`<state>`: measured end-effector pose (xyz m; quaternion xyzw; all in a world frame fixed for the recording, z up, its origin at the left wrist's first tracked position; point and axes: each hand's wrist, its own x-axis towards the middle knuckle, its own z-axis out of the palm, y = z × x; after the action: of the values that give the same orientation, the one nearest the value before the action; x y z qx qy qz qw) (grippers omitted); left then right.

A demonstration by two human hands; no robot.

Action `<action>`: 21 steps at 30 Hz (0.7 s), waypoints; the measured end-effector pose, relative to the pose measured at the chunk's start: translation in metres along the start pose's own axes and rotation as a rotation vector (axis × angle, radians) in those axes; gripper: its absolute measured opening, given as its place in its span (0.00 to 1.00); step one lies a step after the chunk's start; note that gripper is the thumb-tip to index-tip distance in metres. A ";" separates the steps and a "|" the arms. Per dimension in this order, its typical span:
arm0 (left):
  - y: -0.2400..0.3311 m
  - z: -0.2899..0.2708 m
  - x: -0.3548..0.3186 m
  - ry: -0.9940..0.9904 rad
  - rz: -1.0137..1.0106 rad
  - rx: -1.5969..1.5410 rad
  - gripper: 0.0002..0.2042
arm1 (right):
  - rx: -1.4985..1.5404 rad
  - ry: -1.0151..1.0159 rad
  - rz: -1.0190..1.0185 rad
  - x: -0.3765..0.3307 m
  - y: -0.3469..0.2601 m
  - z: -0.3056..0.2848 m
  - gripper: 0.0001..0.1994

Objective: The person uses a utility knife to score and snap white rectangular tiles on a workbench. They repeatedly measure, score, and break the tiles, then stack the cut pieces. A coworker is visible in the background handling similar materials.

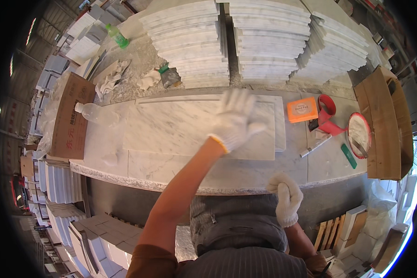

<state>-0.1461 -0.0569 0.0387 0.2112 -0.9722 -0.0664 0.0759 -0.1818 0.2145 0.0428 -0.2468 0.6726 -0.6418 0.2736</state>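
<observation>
A white marble slab (180, 125) with a stepped border lies flat on the stone workbench (171, 183). My left hand (236, 118), in a white knit glove, is spread open and blurred over the slab's right part, holding nothing. My right hand (287, 197), also gloved, hangs loosely curled below the bench's front edge near my waist, with nothing in it.
Stacks of marble mouldings (268, 41) stand behind the bench. On the bench lie a clear plastic bottle (95, 112), an orange sanding block (302, 110), a red tape roll (328, 107), a round red-rimmed dish (359, 134) and a green tool (349, 155). Cardboard boxes (387, 125) stand at right; a green bottle (118, 36) at back left.
</observation>
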 end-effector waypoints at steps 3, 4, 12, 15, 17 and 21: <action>0.036 0.009 0.008 0.065 0.190 -0.079 0.42 | -0.013 0.051 -0.018 -0.002 0.001 -0.006 0.15; 0.048 0.011 0.005 0.088 0.229 -0.084 0.42 | -0.017 0.061 -0.024 -0.003 0.003 -0.010 0.15; 0.076 -0.013 -0.052 -0.026 0.254 -0.108 0.40 | -0.010 0.069 -0.004 -0.008 0.011 -0.017 0.15; 0.041 -0.031 -0.065 -0.054 0.102 -0.085 0.42 | -0.005 0.055 0.008 -0.008 0.015 -0.020 0.13; -0.011 -0.035 -0.076 -0.039 -0.061 -0.009 0.44 | -0.074 0.031 -0.023 -0.004 0.011 -0.021 0.13; -0.139 -0.044 -0.123 0.002 -0.441 0.255 0.44 | -0.001 0.027 -0.001 -0.005 0.015 -0.016 0.13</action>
<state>0.0285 -0.1348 0.0450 0.4261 -0.9031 0.0420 0.0331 -0.1891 0.2303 0.0283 -0.2385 0.6766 -0.6448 0.2637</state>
